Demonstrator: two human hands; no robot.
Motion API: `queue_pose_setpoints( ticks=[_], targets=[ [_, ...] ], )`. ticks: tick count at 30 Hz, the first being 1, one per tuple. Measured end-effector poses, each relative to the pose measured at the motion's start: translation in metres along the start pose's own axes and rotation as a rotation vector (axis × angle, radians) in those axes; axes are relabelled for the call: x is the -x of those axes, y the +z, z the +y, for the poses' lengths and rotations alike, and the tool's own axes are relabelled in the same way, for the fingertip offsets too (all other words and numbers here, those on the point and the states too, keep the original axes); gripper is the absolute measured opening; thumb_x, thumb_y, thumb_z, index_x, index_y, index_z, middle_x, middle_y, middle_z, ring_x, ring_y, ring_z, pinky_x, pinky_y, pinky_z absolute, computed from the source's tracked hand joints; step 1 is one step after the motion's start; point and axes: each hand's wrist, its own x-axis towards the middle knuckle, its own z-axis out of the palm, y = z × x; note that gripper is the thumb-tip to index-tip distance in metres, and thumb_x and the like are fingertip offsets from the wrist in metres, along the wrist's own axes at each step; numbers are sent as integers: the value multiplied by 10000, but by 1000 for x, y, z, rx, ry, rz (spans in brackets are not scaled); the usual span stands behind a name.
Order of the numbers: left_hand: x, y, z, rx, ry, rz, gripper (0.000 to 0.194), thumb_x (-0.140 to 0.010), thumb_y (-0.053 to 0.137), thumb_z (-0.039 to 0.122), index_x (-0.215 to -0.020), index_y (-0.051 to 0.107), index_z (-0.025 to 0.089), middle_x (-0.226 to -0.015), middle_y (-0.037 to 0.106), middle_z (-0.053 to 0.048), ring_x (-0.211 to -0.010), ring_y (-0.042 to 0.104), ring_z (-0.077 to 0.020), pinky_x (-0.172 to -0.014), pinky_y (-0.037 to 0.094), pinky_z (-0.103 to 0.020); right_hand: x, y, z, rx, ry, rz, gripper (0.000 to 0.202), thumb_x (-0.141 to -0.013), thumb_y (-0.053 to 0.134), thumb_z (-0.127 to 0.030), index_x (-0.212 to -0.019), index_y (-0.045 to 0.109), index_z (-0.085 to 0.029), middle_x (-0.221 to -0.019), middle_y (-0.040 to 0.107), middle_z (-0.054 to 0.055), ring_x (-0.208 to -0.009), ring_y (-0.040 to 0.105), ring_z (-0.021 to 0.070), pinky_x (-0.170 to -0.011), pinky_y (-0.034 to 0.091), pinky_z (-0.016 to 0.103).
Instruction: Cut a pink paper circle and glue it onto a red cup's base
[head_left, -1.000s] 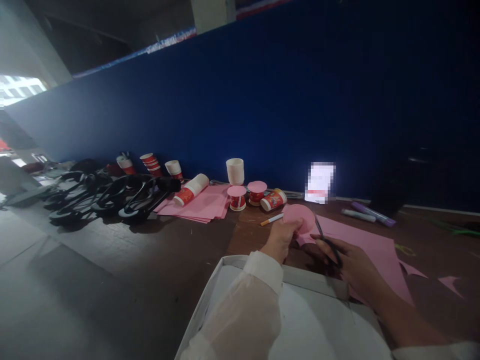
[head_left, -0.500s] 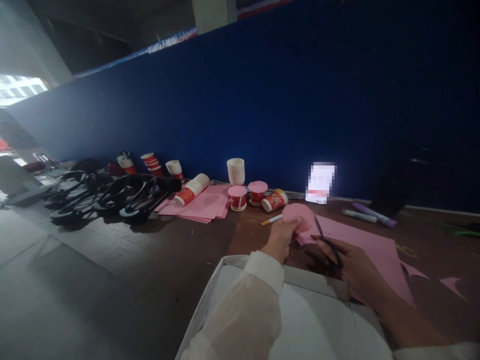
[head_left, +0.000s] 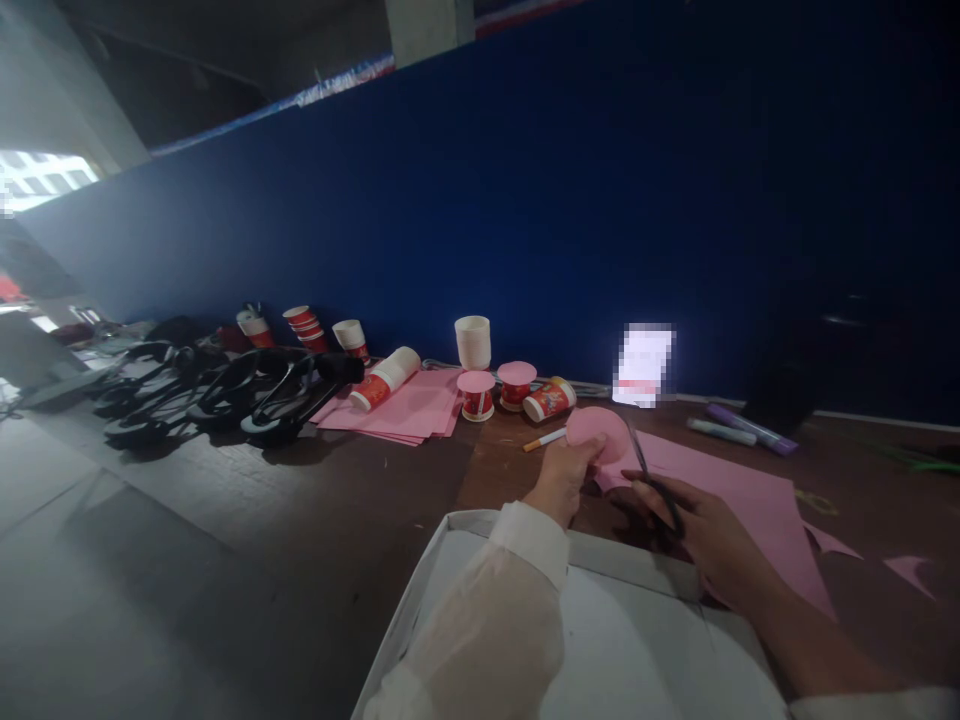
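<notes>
My left hand (head_left: 566,474) pinches a round pink paper disc (head_left: 596,430) by its lower edge, thumb on top. In my right hand (head_left: 694,525) is a pair of dark-handled scissors (head_left: 640,452), fingers wrapped about the handles. The blades point up along the disc's right edge. Beneath both hands lies a large pink paper sheet (head_left: 742,500) on the brown table. Pink offcuts (head_left: 911,573) lie at its right. Just left of the disc is an orange-and-white pen (head_left: 544,440).
Two red paper cups capped with pink discs (head_left: 476,395) stand behind my hands, beside a tipped red cup (head_left: 550,400). A lit phone (head_left: 643,365) leans on the blue partition (head_left: 525,200). Markers (head_left: 750,430) lie right; black headsets (head_left: 277,400) left. A white box (head_left: 630,640) is nearest me.
The scissor blades look slightly more visible at the disc's right edge. Both hands keep nearly the same place and grip.
</notes>
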Motion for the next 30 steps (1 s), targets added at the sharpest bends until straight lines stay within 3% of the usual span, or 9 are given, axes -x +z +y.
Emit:
queue_pose_setpoints(
  ticks=[4, 11, 17, 21, 30],
  targets=[
    [0, 0, 0, -13, -10, 3, 390, -563, 916, 365, -782, 668, 157, -635, 582, 13, -575, 483, -107, -551, 373, -248, -2, -2, 3, 22, -19, 20, 629, -691, 848, -577, -1181, 778, -188, -830, 782, 67, -599, 654, 182, -484, 480, 269],
    [6, -1, 3, -30, -43, -91, 432, -545, 906, 367, -845, 677, 157, -653, 595, 7, -564, 478, -111, -545, 372, -260, -1, -4, 3, -68, -27, 15, 741, -684, 865, -587, -1273, 731, -158, -752, 738, 38, -518, 558, 131, -470, 448, 266],
    [7, 0, 4, -28, -55, -124, 388, -558, 892, 345, -820, 671, 163, -611, 554, 19, -548, 457, -113, -535, 369, -265, 0, -5, 3, -109, -1, -23, 700, -681, 872, -571, -1256, 742, -194, -760, 731, 38, -570, 600, 171, -476, 450, 283],
    [8, 1, 6, -37, -62, -121, 380, -546, 901, 342, -783, 664, 163, -628, 573, 6, -571, 478, -116, -556, 387, -266, 1, -6, 1, -105, -11, -21, 666, -695, 865, -564, -1225, 756, -176, -722, 708, 30, -543, 565, 155, -474, 440, 282],
    [4, -2, 5, -33, -49, -134, 433, -515, 907, 382, -784, 647, 164, -640, 596, -1, -536, 469, -108, -516, 346, -254, 0, -6, 2, -71, -41, -36, 678, -699, 859, -580, -1219, 759, -158, -843, 767, 78, -571, 588, 146, -473, 434, 267]
  ],
)
